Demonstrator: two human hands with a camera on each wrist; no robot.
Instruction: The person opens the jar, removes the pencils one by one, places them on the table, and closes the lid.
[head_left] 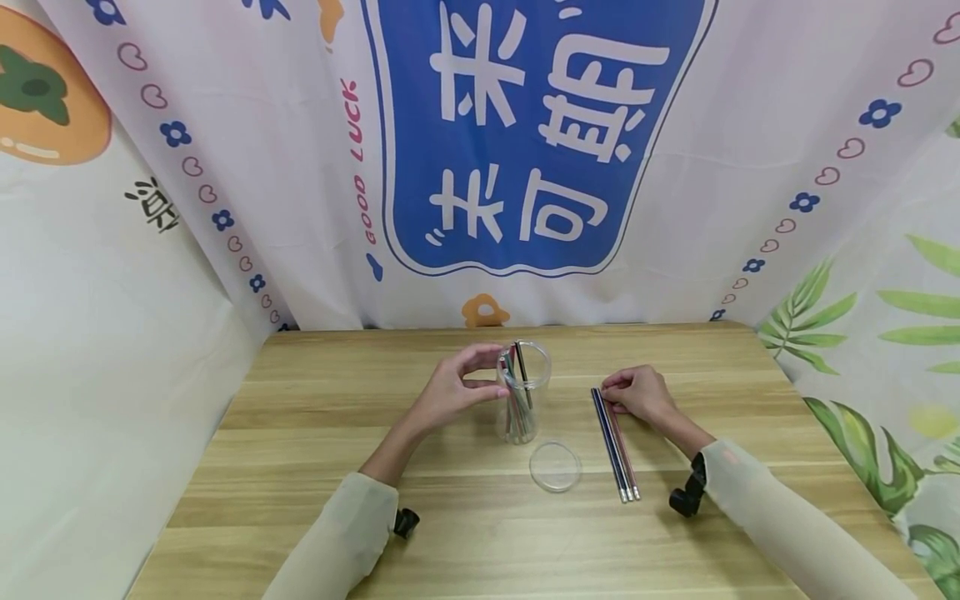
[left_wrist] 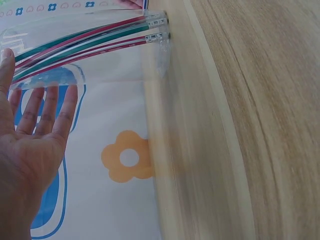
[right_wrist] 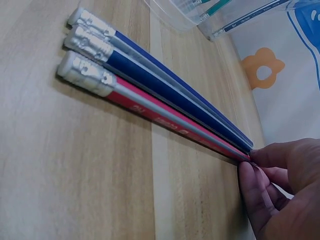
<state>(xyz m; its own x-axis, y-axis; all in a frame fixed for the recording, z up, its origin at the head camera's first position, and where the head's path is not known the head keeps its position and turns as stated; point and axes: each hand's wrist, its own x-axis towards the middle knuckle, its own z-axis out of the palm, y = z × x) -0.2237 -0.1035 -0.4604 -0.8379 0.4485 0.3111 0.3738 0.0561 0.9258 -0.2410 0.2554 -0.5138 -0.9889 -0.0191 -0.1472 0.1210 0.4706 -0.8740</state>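
A clear cylindrical jar stands upright with several red, green and dark pencils leaning inside it. My left hand holds the jar near its top from the left, thumb on the near side and fingers reaching along the far side. To the right, two blue pencils and a red pencil lie side by side on the table, eraser ends toward me. At their far end my right hand pinches the red pencil's tip between thumb and fingers. The fingertips hide that tip.
A round clear lid lies flat on the wooden table, between the jar and the loose pencils. Behind the table's far edge hangs a printed cloth. Another patterned cloth hangs on the right.
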